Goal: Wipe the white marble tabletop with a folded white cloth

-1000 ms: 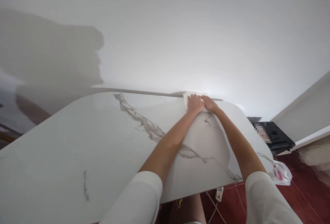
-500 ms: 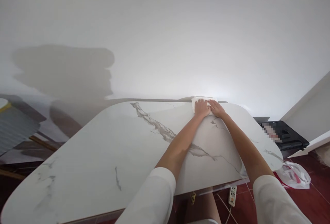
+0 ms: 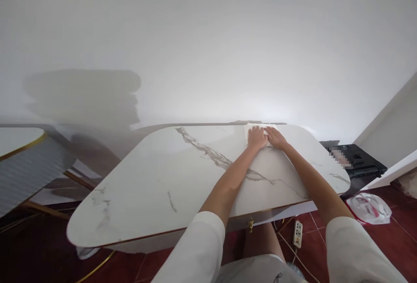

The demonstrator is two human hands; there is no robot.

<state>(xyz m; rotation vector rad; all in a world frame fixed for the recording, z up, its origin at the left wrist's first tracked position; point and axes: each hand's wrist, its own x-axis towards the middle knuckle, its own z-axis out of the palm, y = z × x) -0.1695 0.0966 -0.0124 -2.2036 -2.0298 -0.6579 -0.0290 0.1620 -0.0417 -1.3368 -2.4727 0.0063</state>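
Observation:
Both my arms reach across a white marble-patterned table (image 3: 156,178) to its far edge by the wall. My left hand (image 3: 257,138) lies flat, fingers together, on a folded white cloth (image 3: 251,128). My right hand (image 3: 275,137) rests right beside it, also flat on the cloth, the two hands touching. Most of the cloth is hidden under them; only its left and top edges show. Both sleeves are white.
White wall directly behind the table. A second white table with a gold rim (image 3: 19,144) stands at the left. On the red tiled floor lie a power strip (image 3: 297,233) and a plastic bag (image 3: 369,208); a black box (image 3: 355,165) sits at the right.
My head has pulled back and tilted down, so more of the table, the floor and the left table show. Both hands stay pressed on the cloth at the far edge.

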